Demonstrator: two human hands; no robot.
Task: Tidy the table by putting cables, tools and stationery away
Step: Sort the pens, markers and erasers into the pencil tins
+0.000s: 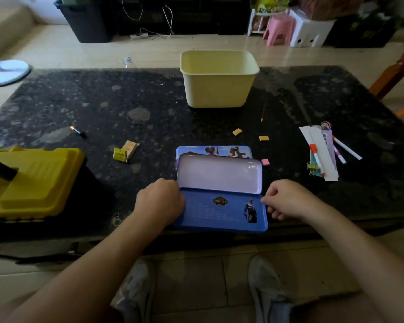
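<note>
Counter, dark stone, read from the left.

- Toolbox: yellow, lid shut, at the near left edge.
- Battery: lies alone beyond the toolbox.
- Packet: yellow, crumpled, between battery and case.
- Left hand: fingers curled over the left edge of the case at the hinge line, gripping it. Fingertips hidden.
- Case: blue tin, at the near counter edge, centre. It is open. A blue printed panel lies nearest the person, a pale inner face is tilted up behind it, and a picture panel sits behind that.
- Bin: pale yellow, upright, well behind the case.
- Pencil: just right of the bin.
- Erasers: two yellow, and one pink just beside the case's far right corner.
- Right hand: fingers curled, one fingertip touching the case's right edge at the hinge. Pinch or mere touch: cannot tell.
- Markers: several, lying with paper strips at the right, well apart from the case.
</note>
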